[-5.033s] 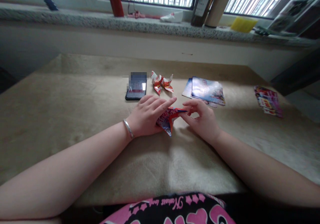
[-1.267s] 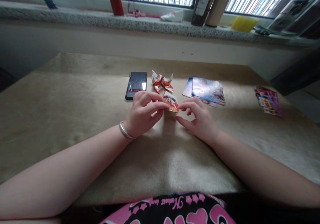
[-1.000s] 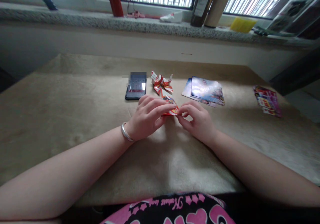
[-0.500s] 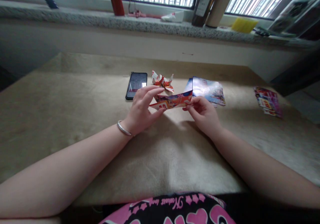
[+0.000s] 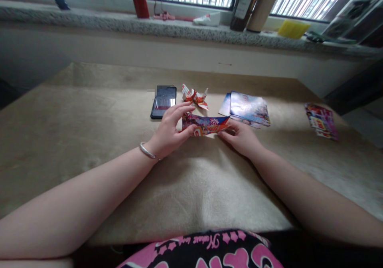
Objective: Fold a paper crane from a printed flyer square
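Note:
A folded strip of glossy printed paper [image 5: 208, 125], red, blue and orange, is held just above the table between both hands. My left hand [image 5: 171, 129], with a silver bangle at the wrist, pinches its left end, thumb in front and fingers behind. At the right end, my right hand [image 5: 241, 137] grips the corner between thumb and fingers. Behind the paper lies a crumpled or folded red and white printed piece [image 5: 195, 98]. A dark phone [image 5: 163, 105] rests beyond my left fingers, partly covered by them.
A stack of shiny bluish picture cards [image 5: 249, 107] lies beyond my right hand. Purple-red printed sheets [image 5: 321, 122] are near the table's right edge. On the stone windowsill [image 5: 179, 27] stand a red bottle [image 5: 140, 4], a dark container [image 5: 243, 6] and a yellow item [image 5: 293, 29].
The paper has tipped so its printed face shows more broadly, and it sits slightly lower. My right hand has shifted slightly down and left; my left hand stays on the left end.

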Motion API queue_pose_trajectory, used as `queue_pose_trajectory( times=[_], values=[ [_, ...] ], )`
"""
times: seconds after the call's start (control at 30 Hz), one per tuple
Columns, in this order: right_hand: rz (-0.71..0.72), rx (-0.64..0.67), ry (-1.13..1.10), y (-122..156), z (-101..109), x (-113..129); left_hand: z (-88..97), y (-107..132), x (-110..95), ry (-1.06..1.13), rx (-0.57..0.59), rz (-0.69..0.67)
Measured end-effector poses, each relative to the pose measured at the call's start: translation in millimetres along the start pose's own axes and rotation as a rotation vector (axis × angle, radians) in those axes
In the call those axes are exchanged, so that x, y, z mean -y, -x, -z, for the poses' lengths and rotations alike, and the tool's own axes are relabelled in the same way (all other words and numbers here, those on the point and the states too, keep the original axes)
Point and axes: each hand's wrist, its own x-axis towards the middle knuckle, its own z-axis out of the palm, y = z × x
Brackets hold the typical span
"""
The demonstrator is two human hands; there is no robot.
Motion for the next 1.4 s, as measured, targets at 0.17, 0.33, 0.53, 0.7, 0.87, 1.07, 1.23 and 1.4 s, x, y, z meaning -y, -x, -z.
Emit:
queue_pose_trajectory(
  times=[0.17,0.33,0.53,0.7,0.87,1.07,1.23,1.4],
  values=[
    [0.016,-0.054,-0.005,1.0,-0.9,2.0,-0.2,-0.6,-6.2,-0.034,0.086,0.039],
    [0.035,0.026,-0.162,4.1,-7.3,6.7,-4.7,1.6,-10.3,-0.112,0.096,0.018],
    [0.003,0.03,-0.174,4.0,-16.0,9.7,-8.8,2.4,-10.6,-0.149,0.139,0.008],
    [0.011,-0.009,-0.168,2.2,-14.5,3.5,-4.3,1.4,-8.9,-0.094,0.216,0.0],
    [-0.027,-0.02,-0.311,-0.6,-6.7,-6.4,4.0,-0.5,-6.3,0.1,0.376,-0.115],
    [-0.137,-0.051,-0.413,-2.7,0.0,-12.1,6.0,-0.4,-5.1,0.143,0.468,-0.104],
    [-0.213,-0.02,-0.39,-1.5,4.9,-10.4,6.4,0.7,-3.3,0.142,0.519,-0.128],
    [-0.258,0.04,-0.325,-3.3,10.4,-8.0,7.1,2.0,-2.0,0.078,0.597,-0.169]
  ],
)
